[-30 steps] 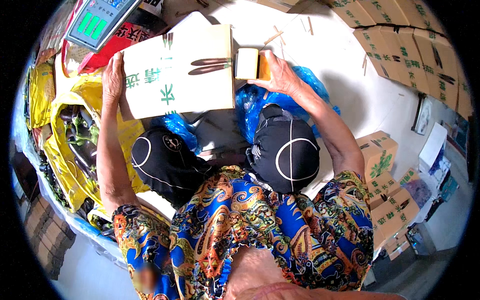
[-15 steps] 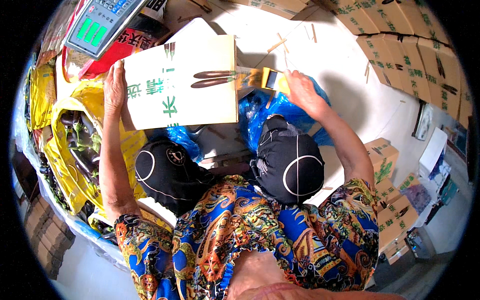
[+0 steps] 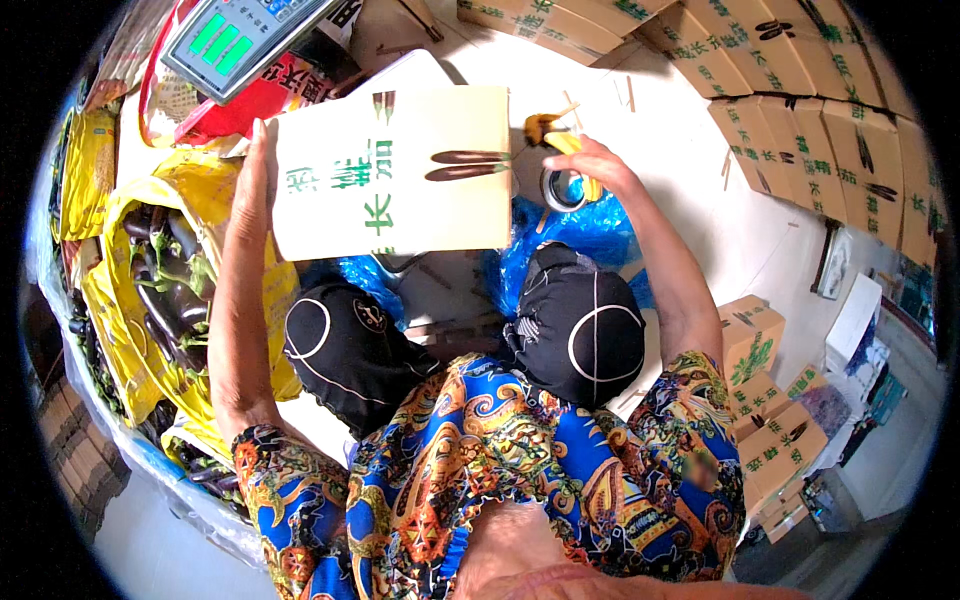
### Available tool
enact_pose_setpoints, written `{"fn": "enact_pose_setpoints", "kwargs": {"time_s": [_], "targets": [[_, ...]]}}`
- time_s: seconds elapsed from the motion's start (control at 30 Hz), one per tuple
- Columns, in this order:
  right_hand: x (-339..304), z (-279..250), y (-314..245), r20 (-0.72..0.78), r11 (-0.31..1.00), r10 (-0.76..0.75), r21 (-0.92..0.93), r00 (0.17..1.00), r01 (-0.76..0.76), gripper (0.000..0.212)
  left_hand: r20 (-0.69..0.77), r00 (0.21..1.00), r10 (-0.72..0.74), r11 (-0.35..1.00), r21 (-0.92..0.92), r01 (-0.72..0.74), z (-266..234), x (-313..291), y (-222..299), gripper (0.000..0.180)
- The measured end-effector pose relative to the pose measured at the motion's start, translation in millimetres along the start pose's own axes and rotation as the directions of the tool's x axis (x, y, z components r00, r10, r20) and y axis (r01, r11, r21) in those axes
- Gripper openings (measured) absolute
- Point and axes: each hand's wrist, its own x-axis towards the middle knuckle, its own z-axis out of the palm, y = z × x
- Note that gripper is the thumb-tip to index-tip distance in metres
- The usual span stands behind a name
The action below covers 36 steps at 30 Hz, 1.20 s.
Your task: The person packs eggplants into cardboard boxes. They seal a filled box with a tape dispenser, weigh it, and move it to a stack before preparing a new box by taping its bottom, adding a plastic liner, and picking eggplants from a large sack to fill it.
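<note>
A cardboard box [image 3: 345, 215] with green lettering and dark eggplant pictures is held up in front of my knees. My left hand [image 3: 258, 150] grips its left edge, fingers mostly behind the side. Off the box's right edge, my right hand [image 3: 598, 165] is closed around a yellow tape dispenser [image 3: 566, 143]. A tape roll [image 3: 563, 188] shows end-on beneath the dispenser. Whether a strip of tape joins the box and the dispenser I cannot tell.
Eggplants [image 3: 170, 285] fill a yellow-lined bag [image 3: 110, 300] at my left. A scale display [image 3: 222, 45] stands at the far left. Blue plastic [image 3: 605, 235] lies beyond my right knee. Printed cartons [image 3: 800, 150] are stacked at the far right, others [image 3: 755, 335] nearer.
The dispenser has turned in my right hand, and its tape roll now shows end-on. A tape strip stretched from the box's right edge before. The box sits a little further right in view.
</note>
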Motion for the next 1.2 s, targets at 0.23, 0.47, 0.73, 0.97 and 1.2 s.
{"fn": "enact_pose_setpoints", "kwargs": {"time_s": [0.23, 0.47, 0.73, 0.97, 1.2], "targets": [[21, 19, -14, -0.36, 0.976, -0.115, 0.131, 0.926, 0.172, 0.077, -0.055, 0.995, 0.082, 0.988, -0.127, -0.088, 30, -24, -15, 0.072], [-47, 86, -123, -0.176, 0.547, -0.352, 0.758, 0.919, 0.355, 0.081, -0.02, 0.999, 0.027, 0.919, -0.394, -0.032, 20, -13, -49, 0.066], [-52, 67, -121, -0.351, 0.733, -0.22, 0.556, 0.91, 0.391, 0.086, 0.015, 0.996, -0.083, 0.898, -0.432, 0.081, 15, 70, -106, 0.068], [-69, 63, -118, -0.383, 0.757, -0.188, 0.531, 0.905, 0.382, 0.087, 0.05, 0.996, -0.072, 0.912, -0.4, 0.086, 26, 78, -93, 0.069], [-91, 46, -120, -0.399, 0.739, -0.206, 0.535, 0.893, 0.409, 0.087, 0.125, 0.991, 0.044, 0.938, -0.347, 0.002, 56, 65, -46, 0.069]]}}
